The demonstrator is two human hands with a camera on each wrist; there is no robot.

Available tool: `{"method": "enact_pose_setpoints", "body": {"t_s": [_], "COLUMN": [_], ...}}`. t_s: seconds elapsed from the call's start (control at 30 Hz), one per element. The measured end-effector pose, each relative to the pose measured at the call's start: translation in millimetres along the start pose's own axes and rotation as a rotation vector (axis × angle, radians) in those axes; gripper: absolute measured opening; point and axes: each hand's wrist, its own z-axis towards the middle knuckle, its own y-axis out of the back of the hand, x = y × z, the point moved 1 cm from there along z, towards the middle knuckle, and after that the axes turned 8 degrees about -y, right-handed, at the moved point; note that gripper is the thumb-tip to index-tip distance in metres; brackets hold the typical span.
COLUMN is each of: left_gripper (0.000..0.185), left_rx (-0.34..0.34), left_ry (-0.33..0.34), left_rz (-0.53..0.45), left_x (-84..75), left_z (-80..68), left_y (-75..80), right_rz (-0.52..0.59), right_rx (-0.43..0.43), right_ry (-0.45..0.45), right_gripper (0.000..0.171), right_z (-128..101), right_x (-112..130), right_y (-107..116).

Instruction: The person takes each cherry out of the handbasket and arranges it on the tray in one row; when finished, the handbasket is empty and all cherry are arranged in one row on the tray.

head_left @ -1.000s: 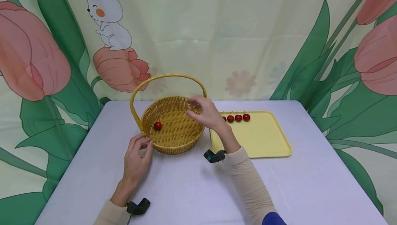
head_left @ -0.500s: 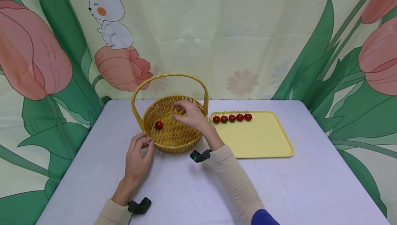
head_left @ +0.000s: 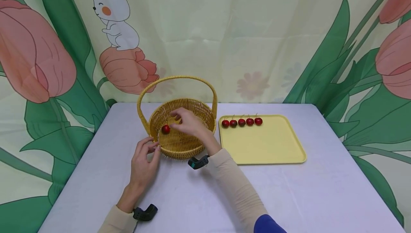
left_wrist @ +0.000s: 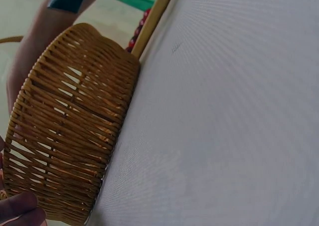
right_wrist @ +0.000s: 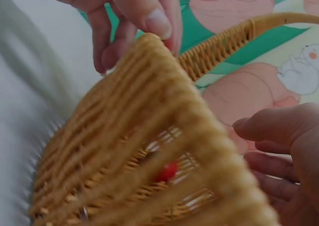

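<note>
Meanwhile, steadying the wicker basket (head_left: pixel 183 133) on the counter (head_left: pixel 199 197) by pinching its near rim with the left hand (head_left: pixel 142 165), and reaching the right hand (head_left: pixel 189 123), fingers loosely spread and empty, toward the single cherry (head_left: pixel 165 129) lying inside.

Left hand (head_left: pixel 143 165) rests low and forward, fingers loosely curled with the tips bunched together, wrist straight. Right arm angles in from the lower right, beige sleeve to the wrist; right hand (head_left: pixel 187 124) reaches leftward, palm down, fingers gently bent and spread.
</note>
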Motion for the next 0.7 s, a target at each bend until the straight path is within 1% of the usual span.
{"method": "enact_pose_setpoints", "body": {"t_s": [0.27,0.5,0.7], "left_gripper": [0.011,0.013,0.012], "left_rx": [-0.007,0.003,-0.002], "left_ry": [-0.01,-0.011,-0.017], "left_rz": [-0.005,0.005,0.013], "left_x": [0.5,0.2,0.6], "left_z": [-0.5,-0.7,0.1], "left_y": [0.1,0.0,0.6], "right_rz": [-0.137,-0.248,-0.357], "right_rx": [0.101,0.156,0.252], "right_ry": [-0.043,-0.031,-0.025], "right_gripper": [0.053,0.055,0.056], "right_z": [12,17,19], "right_x": [6,10,11], "right_y": [-17,-28,-37]}}
